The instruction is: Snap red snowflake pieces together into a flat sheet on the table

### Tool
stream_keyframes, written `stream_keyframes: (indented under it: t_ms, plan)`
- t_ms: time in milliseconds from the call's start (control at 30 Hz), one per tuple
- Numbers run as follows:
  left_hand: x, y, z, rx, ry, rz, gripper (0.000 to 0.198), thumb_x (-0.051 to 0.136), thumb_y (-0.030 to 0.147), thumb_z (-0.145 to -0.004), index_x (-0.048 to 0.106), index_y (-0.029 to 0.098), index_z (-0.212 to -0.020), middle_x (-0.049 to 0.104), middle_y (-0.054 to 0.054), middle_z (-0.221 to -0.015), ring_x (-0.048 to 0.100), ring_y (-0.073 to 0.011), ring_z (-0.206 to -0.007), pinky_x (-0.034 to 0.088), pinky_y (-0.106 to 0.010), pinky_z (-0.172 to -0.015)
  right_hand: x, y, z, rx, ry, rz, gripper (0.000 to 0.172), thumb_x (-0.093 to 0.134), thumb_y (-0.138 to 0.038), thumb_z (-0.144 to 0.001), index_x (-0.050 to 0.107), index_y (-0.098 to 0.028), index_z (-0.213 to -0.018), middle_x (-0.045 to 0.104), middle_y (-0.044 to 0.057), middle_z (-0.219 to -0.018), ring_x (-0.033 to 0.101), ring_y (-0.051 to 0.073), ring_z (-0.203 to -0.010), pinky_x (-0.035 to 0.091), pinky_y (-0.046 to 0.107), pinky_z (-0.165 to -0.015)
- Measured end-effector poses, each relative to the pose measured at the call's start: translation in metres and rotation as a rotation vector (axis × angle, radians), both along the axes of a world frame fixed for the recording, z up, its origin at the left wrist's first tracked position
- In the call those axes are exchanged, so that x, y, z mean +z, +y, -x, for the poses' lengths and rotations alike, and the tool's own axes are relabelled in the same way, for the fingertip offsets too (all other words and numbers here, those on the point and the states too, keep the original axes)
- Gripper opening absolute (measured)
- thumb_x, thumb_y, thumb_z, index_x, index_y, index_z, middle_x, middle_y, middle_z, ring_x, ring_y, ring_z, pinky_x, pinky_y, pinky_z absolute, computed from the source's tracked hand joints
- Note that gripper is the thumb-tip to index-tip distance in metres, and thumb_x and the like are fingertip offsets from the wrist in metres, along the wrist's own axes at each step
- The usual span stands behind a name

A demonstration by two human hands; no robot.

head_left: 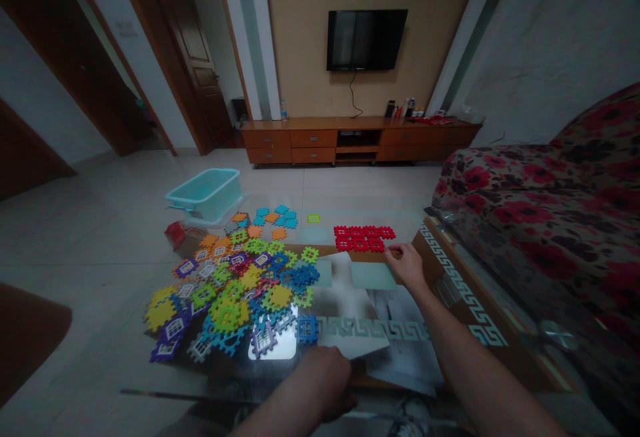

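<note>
My right hand [406, 265] reaches over the glass table, its fingers pinched at the right end of the lower row of red interlocking tiles [359, 244]. These window-patterned tiles lie in two joined rows. My left hand [327, 374] is curled closed by the table's near edge; its fingertips are hidden, as is anything in them. Just beyond it lies a blue window tile [307, 329]. A large loose heap of mixed interlocking tiles, among them a yellow-green one [229, 314] and a purple one [175, 328], covers the table's left part.
Light-blue tiles [286, 217] and a single lime tile [313, 218] lie toward the far edge. A turquoise plastic tub [213, 194] stands beyond the table at left. The flowered sofa [505, 184] borders the right side. Across the room is a wooden cabinet [313, 147].
</note>
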State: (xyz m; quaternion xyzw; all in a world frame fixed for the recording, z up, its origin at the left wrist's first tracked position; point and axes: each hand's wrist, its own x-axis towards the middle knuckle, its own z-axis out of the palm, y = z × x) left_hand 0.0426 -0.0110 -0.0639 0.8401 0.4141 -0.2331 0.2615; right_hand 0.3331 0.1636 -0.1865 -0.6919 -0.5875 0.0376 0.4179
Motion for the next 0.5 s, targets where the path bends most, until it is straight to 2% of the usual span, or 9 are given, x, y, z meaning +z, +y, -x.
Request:
stream_keyframes:
  t_ms: [300,367,500]
  plan:
    - [0.005,0.003,0.009,0.008,-0.026,0.040,0.049,0.061,0.049,-0.080,0.073,0.012,-0.111,0.072,-0.023,-0.107,0.070,-0.0383,-0.098,0.058,-0.047,-0.081,0.015,-0.010,-0.015,-0.280,0.282,0.006,0.048,0.050,-0.056,-0.076,0.072,-0.014,-0.077,0.071,0.014,-0.073,0.062,0.027,-0.067,0.045,0.036,-0.066]
    - [0.004,0.006,0.013,0.004,-0.058,0.041,0.051,0.061,0.052,-0.080,0.074,0.013,-0.110,0.072,-0.023,-0.106,0.071,-0.0383,-0.096,0.058,-0.046,-0.078,0.019,-0.014,-0.017,-0.292,0.340,0.001,0.051,0.049,-0.058,-0.075,0.073,-0.014,-0.078,0.072,0.013,-0.072,0.062,0.027,-0.068,0.045,0.035,-0.065]
    - [-0.002,0.012,0.023,-0.009,-0.151,-0.010,0.042,0.060,0.052,-0.081,0.075,0.018,-0.100,0.074,-0.018,-0.098,0.071,-0.0337,-0.088,0.057,-0.040,-0.071,0.032,-0.031,-0.010,-0.250,0.409,-0.020,0.052,0.050,-0.057,-0.074,0.074,-0.012,-0.085,0.075,0.014,-0.084,0.065,0.028,-0.079,0.046,0.035,-0.073]
